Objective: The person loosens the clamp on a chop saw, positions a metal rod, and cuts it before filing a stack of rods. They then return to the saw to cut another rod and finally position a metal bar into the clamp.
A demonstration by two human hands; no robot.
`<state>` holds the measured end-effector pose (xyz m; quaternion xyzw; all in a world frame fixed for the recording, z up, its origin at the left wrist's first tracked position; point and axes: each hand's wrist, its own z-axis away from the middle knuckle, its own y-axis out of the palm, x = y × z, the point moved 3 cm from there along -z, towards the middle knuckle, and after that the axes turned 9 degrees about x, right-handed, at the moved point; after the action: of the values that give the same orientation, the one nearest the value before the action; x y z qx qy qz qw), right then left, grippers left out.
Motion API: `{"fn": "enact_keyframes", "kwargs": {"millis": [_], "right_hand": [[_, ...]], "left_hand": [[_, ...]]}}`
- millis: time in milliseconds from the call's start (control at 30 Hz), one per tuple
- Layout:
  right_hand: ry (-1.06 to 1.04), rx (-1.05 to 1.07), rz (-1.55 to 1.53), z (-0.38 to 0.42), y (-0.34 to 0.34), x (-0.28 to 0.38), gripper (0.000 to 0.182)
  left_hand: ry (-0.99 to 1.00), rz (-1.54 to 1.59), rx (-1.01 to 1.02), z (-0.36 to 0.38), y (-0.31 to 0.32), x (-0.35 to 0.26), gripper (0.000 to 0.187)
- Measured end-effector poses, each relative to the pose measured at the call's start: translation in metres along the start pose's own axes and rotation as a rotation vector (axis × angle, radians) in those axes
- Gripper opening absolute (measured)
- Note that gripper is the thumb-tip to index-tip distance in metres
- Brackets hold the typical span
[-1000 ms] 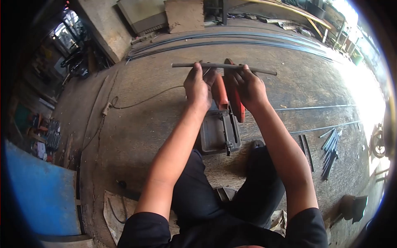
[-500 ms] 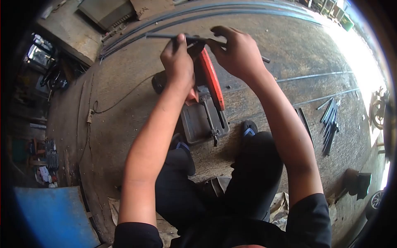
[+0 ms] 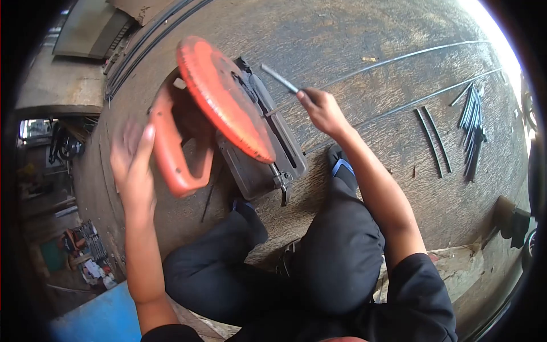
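An orange cut-off saw (image 3: 228,97) stands on the floor in front of me, its round blade guard tilted over a dark metal base (image 3: 245,171). Just left of its orange handle (image 3: 171,154) is my left hand (image 3: 134,159), smeared by motion, with its fingers apart and nothing in it. My right hand (image 3: 325,114) is closed around a metal rod (image 3: 279,78), to the right of the saw. One end of the rod sticks out up and to the left, over the far side of the base; its other end is hidden by my hand.
Two short dark rods (image 3: 436,141) lie on the floor at right, beside a bundle of several rods (image 3: 472,122). Long bars (image 3: 393,60) run across the floor behind my right hand. My sandalled feet (image 3: 342,162) are close to the saw base. A blue panel (image 3: 99,316) is at lower left.
My left hand has let go of the rod and moved down and left, beside the saw handle. The right hand, still holding the rod, has come lower. My view has turned.
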<state>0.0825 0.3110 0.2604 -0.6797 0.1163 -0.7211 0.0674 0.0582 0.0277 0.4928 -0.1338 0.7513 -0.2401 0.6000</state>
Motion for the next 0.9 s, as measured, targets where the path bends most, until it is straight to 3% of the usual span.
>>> {"fn": "enact_keyframes", "kwargs": {"millis": [67,167,233,367,467,633,767,900], "right_hand": [[0.136,0.097,0.008,-0.001,0.016,-0.038,0.042],[0.227,0.26,-0.054,-0.006,0.037,-0.068,0.043],[0.164,0.359,-0.113,-0.007,0.045,-0.071,0.043],[0.274,0.48,-0.116,0.001,0.055,-0.075,0.041],[0.327,0.496,-0.297,0.007,0.067,-0.087,0.04],[0.322,0.497,-0.338,0.008,0.069,-0.085,0.04],[0.289,0.512,-0.36,0.011,0.074,-0.093,0.041],[0.309,0.551,-0.358,0.011,0.078,-0.091,0.042]], "left_hand": [[-0.388,0.369,0.279,0.016,-0.004,0.019,0.058],[-0.512,0.506,0.212,0.02,0.021,0.017,0.058],[-0.538,0.462,0.217,0.012,0.018,0.022,0.059],[-0.55,0.378,0.192,-0.002,0.013,0.017,0.063],[-0.509,0.367,0.145,-0.01,0.015,0.013,0.063],[-0.536,0.163,0.245,-0.016,-0.009,0.024,0.056],[-0.605,0.17,0.178,-0.015,-0.008,0.022,0.057],[-0.522,0.271,0.117,-0.011,0.006,0.016,0.057]]}}
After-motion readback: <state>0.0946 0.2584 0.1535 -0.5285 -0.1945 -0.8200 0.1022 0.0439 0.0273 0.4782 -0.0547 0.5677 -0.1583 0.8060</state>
